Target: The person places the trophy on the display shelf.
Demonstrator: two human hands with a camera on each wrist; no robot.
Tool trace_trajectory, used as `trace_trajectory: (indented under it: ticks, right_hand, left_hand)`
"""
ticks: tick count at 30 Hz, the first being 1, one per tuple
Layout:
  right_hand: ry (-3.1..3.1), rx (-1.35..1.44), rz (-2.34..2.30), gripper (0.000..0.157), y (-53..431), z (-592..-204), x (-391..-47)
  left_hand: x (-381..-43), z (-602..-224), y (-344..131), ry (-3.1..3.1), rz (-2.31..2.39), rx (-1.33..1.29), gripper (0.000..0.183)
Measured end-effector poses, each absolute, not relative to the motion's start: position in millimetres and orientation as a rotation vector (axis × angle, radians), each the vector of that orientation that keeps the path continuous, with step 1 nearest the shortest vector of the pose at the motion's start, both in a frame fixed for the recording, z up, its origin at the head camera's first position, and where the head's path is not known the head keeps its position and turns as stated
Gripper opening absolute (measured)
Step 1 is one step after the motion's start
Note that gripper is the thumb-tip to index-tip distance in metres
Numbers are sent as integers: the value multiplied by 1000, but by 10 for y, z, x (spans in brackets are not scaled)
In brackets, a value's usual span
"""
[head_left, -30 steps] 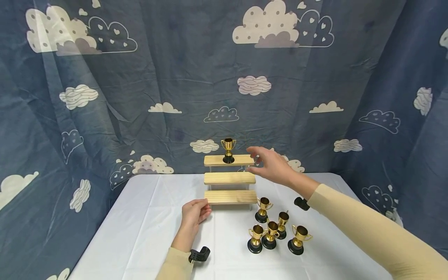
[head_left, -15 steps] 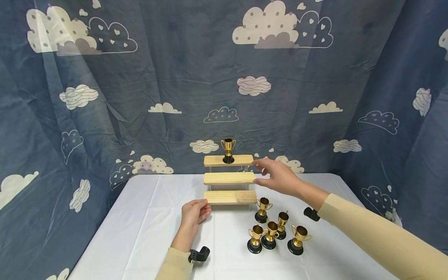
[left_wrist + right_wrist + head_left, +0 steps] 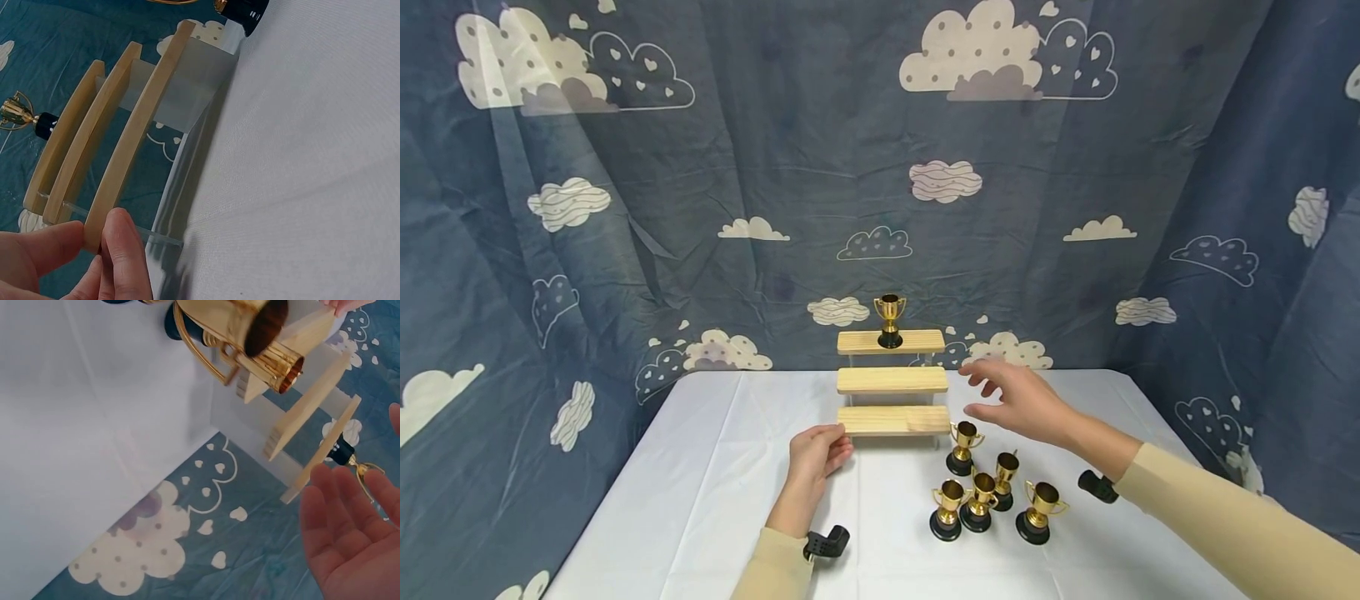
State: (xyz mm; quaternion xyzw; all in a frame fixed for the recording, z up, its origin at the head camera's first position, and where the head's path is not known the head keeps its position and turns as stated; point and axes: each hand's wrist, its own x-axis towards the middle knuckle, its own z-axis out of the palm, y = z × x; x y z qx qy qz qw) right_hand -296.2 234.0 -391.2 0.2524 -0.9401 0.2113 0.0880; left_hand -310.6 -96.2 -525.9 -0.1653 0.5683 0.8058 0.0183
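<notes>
A three-tier display stand [image 3: 892,380] with pale wooden shelves and clear side panels stands at the back of the table. One small gold trophy cup [image 3: 890,320] with a black base is upright on its top shelf. My left hand [image 3: 817,454] pinches the left end of the lowest shelf [image 3: 137,140] between thumb and fingers, plain in the left wrist view. My right hand [image 3: 1018,402] hangs right of the stand with nothing in it, fingers loosely bent and apart from the thumb. Below it several more trophies [image 3: 982,502] stand upright on the table.
The table [image 3: 715,500] has a white cloth. A dark blue curtain [image 3: 790,167] with cloud prints hangs behind it and at both sides. One trophy [image 3: 966,448] stands close to the stand's right front corner; another [image 3: 1040,513] is set a little apart at right.
My right hand has drawn back from beside the top shelf, moving right and down. The left hand keeps its pinch on the lowest shelf, and the trophies stay where they were.
</notes>
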Motion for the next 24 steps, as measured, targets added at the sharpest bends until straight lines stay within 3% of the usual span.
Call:
trace_trajectory:
  ticks: [24]
  right_hand:
    - [-2799,578,721,55,2767,-4101,-2476]
  left_hand:
    - [-3123,-5298,-978,1765,2510,-453,23]
